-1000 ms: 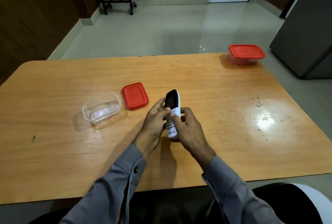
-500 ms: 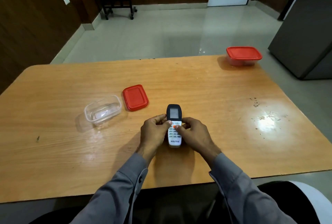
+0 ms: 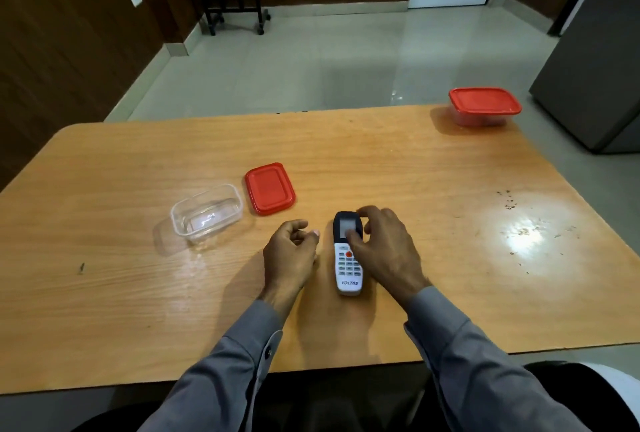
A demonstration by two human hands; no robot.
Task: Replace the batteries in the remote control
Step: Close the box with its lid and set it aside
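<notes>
Remote control (image 3: 347, 260) lies face-up on counter (image 3: 415, 161), right hand (image 3: 381, 248) loosely over its screen, left hand (image 3: 291, 251) beside it, curled, empty; batteries unseen, swap apparently finished.

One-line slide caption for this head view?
White-and-black remote control lies face-up on the wooden table, right hand touching its top, left hand empty alongside.

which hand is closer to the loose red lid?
Left. The left hand lies just below the red lid, apart from it and empty. The right hand is farther right, fingers on the remote, which lies between the hands.
</notes>
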